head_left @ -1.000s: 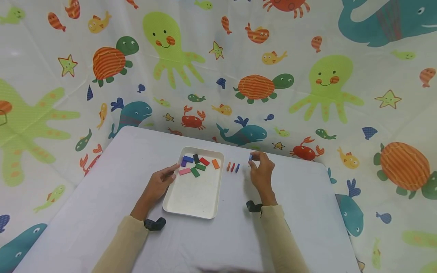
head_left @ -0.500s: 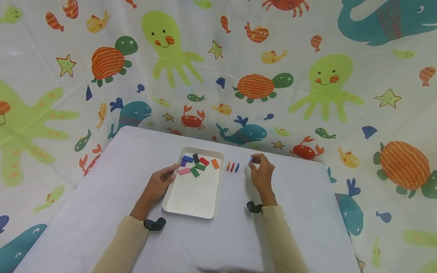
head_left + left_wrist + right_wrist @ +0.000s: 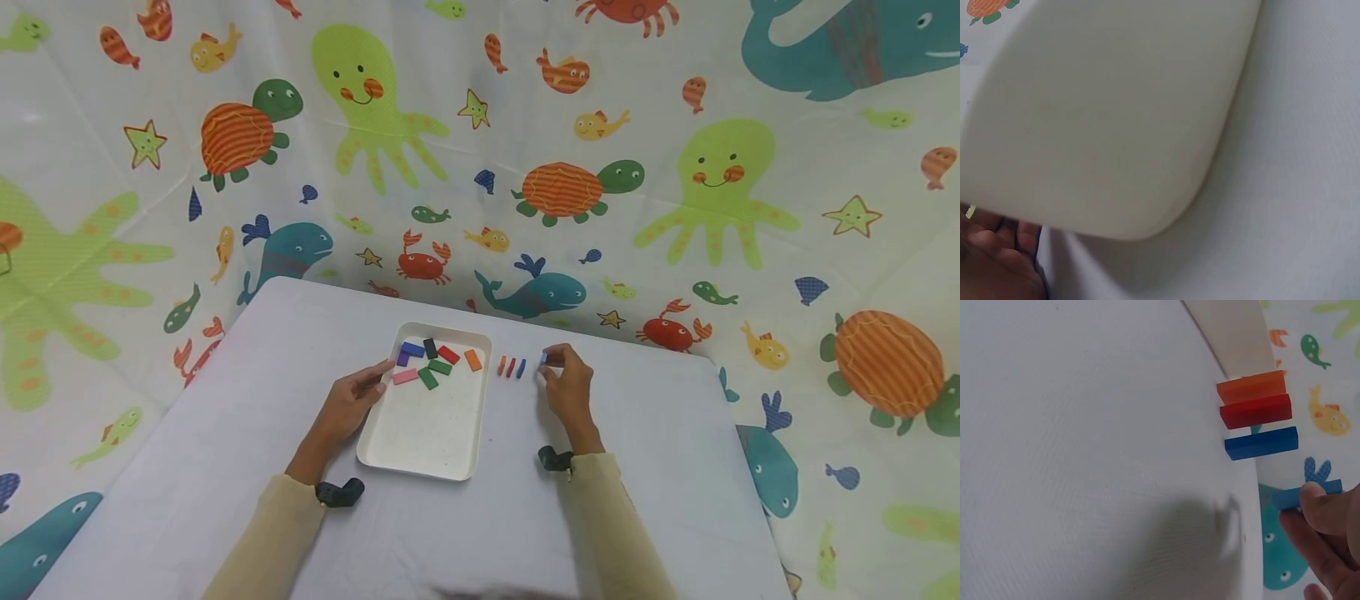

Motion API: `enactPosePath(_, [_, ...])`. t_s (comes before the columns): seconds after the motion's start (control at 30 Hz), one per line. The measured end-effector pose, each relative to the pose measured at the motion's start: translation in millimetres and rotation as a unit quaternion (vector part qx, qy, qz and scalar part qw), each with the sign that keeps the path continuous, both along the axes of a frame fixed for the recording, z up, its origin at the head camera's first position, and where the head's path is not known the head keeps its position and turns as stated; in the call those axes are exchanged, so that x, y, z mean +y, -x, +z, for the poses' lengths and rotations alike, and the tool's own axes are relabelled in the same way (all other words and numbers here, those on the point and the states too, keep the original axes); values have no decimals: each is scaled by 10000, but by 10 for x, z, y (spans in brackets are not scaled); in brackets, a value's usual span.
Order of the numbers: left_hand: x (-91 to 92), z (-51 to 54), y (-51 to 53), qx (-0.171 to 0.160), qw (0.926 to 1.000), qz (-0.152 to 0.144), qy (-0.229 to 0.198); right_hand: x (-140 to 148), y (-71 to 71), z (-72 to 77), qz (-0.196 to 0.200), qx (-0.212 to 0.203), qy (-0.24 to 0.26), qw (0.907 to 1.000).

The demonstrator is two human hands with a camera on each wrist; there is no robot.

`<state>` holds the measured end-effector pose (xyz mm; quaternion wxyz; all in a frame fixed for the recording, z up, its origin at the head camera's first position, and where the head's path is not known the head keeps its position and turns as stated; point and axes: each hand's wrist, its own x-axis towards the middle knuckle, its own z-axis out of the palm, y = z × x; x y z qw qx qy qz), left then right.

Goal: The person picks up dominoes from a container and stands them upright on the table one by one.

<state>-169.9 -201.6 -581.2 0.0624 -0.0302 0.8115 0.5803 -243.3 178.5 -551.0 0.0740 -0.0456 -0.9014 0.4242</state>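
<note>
Right hand (image 3: 567, 387): pinches a light blue block (image 3: 1285, 500). To that hand's left, on the white table (image 3: 675, 433), a row runs outward — dark blue block (image 3: 1261, 444), red block (image 3: 1257, 411), orange block (image 3: 1252, 387). Farther left, the white tray (image 3: 423, 433). Left hand (image 3: 347, 406): touches its near rim — whether gripping, cannot tell. Coloured blocks (image 3: 439, 367) lie inside, near those fingertips.

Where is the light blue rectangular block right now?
In the head view, the light blue rectangular block is pinched by the right hand, just right of the dark blue rectangular block.
</note>
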Motion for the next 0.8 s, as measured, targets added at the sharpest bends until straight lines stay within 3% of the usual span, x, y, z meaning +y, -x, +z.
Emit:
enactPosePath(0.43, [3,9,-1,70,9999,-20,115,-109,-22,-26,110,-354,78,9993])
enactPosePath(0.8, [-7,11,-1,110,9999,-60,13,-135,-21,-85,176,-371,17,9992])
